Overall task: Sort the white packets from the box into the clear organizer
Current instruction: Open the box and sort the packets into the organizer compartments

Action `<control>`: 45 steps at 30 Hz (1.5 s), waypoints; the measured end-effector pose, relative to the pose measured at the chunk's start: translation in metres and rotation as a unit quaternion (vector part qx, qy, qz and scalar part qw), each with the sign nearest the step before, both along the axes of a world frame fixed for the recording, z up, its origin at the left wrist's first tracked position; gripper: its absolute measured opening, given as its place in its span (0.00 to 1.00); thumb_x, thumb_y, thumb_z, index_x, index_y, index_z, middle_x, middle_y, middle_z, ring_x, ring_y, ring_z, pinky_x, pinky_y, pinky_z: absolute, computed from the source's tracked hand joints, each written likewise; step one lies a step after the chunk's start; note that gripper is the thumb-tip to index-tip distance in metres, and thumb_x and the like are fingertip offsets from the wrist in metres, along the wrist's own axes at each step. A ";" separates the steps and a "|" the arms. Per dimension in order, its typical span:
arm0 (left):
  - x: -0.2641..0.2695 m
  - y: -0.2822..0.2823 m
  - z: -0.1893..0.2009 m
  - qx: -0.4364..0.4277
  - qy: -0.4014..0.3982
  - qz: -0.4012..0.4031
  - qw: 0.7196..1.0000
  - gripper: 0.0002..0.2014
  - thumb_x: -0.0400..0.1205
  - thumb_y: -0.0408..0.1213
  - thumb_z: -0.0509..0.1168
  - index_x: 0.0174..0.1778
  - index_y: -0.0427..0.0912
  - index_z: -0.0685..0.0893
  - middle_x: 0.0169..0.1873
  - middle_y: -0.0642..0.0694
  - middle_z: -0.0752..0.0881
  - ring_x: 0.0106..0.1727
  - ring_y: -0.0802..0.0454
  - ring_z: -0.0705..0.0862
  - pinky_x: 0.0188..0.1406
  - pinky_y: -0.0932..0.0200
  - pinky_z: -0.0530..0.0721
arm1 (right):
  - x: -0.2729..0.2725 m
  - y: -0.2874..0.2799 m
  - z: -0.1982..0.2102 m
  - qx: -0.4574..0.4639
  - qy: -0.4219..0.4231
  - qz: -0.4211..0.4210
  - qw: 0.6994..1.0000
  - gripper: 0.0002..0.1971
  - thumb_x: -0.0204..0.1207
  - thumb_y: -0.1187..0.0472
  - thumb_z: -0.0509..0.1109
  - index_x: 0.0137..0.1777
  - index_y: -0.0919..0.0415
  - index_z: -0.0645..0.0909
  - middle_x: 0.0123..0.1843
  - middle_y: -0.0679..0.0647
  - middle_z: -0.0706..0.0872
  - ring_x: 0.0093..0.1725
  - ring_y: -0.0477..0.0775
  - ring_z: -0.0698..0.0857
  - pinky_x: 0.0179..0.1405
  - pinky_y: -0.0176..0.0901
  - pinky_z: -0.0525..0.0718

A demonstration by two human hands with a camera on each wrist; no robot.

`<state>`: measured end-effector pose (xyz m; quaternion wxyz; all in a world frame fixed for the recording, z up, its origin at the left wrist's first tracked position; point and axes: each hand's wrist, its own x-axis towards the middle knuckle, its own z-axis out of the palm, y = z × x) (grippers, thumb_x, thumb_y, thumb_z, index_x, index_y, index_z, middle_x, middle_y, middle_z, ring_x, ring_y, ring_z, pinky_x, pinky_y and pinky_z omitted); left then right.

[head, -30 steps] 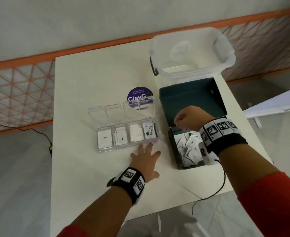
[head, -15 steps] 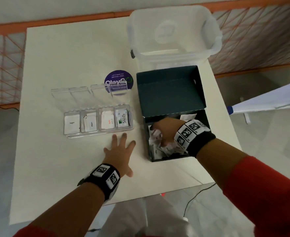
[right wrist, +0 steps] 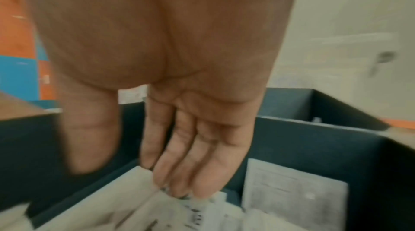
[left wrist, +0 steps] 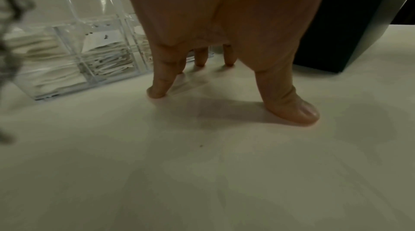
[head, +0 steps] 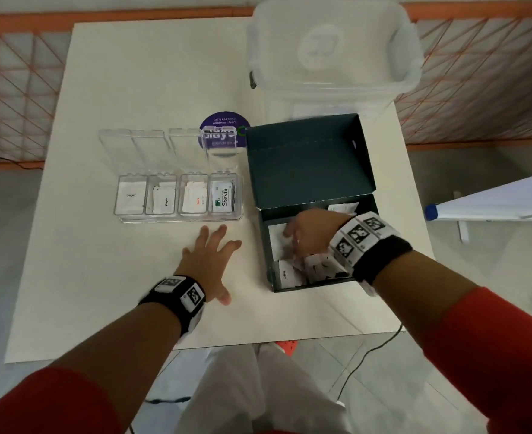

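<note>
The clear organizer (head: 177, 195) lies open on the white table (head: 101, 277), its four compartments holding white packets (head: 130, 195). To its right stands the dark teal box (head: 271, 270) with its lid (head: 308, 158) tipped back and loose white packets (head: 285, 274) inside. My right hand (head: 302, 239) reaches down into the box. In the right wrist view its fingers (right wrist: 179, 172) are straight and their tips touch the packet pile (right wrist: 134, 208); nothing is pinched. My left hand (head: 214, 261) rests spread flat on the table just in front of the organizer (left wrist: 78, 68).
A large clear plastic bin (head: 333, 48) stands behind the box at the table's far edge. A round purple sticker (head: 224, 123) lies behind the organizer. The table's right edge is close to the box. A cable (head: 368, 355) hangs below the front edge.
My right hand has dropped from the box's back edge down into the packets at the front of the box. My left hand has stayed flat on the table.
</note>
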<state>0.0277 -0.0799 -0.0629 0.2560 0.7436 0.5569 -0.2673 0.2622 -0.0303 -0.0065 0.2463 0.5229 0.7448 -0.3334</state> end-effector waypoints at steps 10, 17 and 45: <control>0.052 0.014 0.054 0.042 -0.265 0.255 0.929 0.35 0.82 0.52 0.64 0.81 0.54 0.56 0.76 0.44 0.73 0.69 0.43 0.78 0.65 0.51 0.77 | 0.051 0.003 0.012 0.013 -0.077 -0.184 0.980 0.16 0.84 0.58 0.66 0.68 0.62 0.82 0.66 0.60 0.84 0.65 0.62 0.83 0.68 0.52 0.81; 0.091 -0.001 0.043 -0.070 -0.153 0.290 0.942 0.40 0.81 0.33 0.68 0.83 0.40 0.49 0.64 0.31 0.80 0.51 0.36 0.87 0.52 0.47 0.87 | 0.046 -0.004 0.002 0.008 -0.110 -0.230 0.967 0.24 0.87 0.60 0.63 0.80 0.66 0.68 0.78 0.64 0.75 0.77 0.64 0.76 0.75 0.53 0.74; 0.099 -0.006 0.025 -0.004 -0.196 0.363 0.911 0.27 0.82 0.31 0.62 0.75 0.43 0.59 0.47 0.35 0.84 0.28 0.45 0.82 0.23 0.53 0.86 | 0.010 -0.004 0.013 0.039 0.012 -0.118 0.992 0.19 0.82 0.66 0.66 0.72 0.58 0.79 0.69 0.58 0.84 0.67 0.60 0.83 0.63 0.46 0.81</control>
